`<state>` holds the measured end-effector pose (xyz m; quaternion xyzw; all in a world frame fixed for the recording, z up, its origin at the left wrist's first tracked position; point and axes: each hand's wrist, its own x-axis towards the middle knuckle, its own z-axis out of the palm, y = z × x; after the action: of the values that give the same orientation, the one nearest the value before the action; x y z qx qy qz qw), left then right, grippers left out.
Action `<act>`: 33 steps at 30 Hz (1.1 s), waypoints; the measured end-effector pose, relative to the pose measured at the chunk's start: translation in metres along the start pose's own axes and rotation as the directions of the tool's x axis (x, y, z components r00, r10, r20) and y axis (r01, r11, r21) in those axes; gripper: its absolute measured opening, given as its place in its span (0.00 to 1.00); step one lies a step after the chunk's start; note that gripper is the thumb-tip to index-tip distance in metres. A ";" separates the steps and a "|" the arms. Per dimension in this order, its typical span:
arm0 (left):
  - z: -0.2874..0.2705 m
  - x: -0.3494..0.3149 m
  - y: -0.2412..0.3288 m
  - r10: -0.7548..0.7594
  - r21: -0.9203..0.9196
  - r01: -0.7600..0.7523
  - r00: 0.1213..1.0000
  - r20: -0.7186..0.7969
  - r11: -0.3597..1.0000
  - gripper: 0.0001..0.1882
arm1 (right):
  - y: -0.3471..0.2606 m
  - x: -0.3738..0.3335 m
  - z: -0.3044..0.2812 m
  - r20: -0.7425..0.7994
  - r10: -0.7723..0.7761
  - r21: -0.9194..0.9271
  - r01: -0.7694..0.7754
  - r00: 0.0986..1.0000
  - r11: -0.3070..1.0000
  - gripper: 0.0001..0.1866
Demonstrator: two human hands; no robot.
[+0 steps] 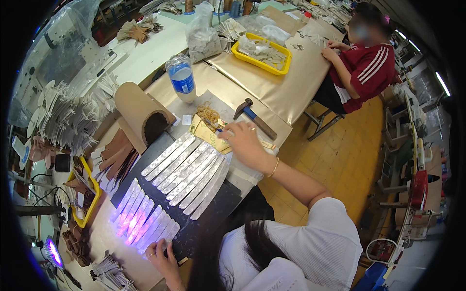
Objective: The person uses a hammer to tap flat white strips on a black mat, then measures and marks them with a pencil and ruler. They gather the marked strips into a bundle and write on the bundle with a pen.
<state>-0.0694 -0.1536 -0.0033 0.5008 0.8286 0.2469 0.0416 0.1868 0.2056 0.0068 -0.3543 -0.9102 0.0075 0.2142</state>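
Note:
My left hand is at the near ends of a short row of pale strips, part of them lit purple. Its fingers are bent and its thumb apart; I cannot make out anything held. A longer row of whitish strips lies fanned side by side on a black board. Beyond their far ends, my right hand has its fingertips closed at a thin dark-and-blue piece, too small to name. Beside it lie tan rubber bands and a yellowish printed piece. A hammer rests just past this hand.
Past the board stand a bottle with a blue label and a curved brown half-tube. A purple lamp shines from the left. Brown strips and a yellow tray lie left. A co-worker in red sits far right near another yellow tray.

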 end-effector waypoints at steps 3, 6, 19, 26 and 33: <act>0.001 -0.004 0.001 -0.098 -0.030 0.099 0.995 0.032 0.995 0.11 | -0.044 -0.005 -0.005 0.026 -0.090 0.376 0.074 0.996 0.924 0.11; -0.003 0.004 0.010 -0.120 -0.084 0.125 0.991 0.064 0.989 0.10 | -0.074 -0.021 -0.012 0.101 -0.251 0.483 0.173 0.963 0.858 0.13; -0.017 0.012 0.025 -0.173 -0.077 0.185 0.975 0.141 0.980 0.07 | -0.095 -0.035 -0.006 0.248 -0.415 0.455 0.272 0.875 0.848 0.11; -0.019 0.011 0.036 -0.082 -0.085 0.093 0.988 0.129 0.992 0.03 | -0.100 -0.032 -0.011 0.278 -0.440 0.477 0.275 0.854 0.835 0.13; -0.017 0.021 0.020 -0.090 -0.057 0.094 0.993 0.077 0.994 0.04 | -0.100 -0.030 -0.015 0.370 -0.468 0.516 0.241 0.803 0.822 0.10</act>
<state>-0.0689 -0.1347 0.0248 0.4694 0.8408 0.2511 0.0988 0.1480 0.1088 0.0250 -0.1005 -0.9585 0.2615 0.0538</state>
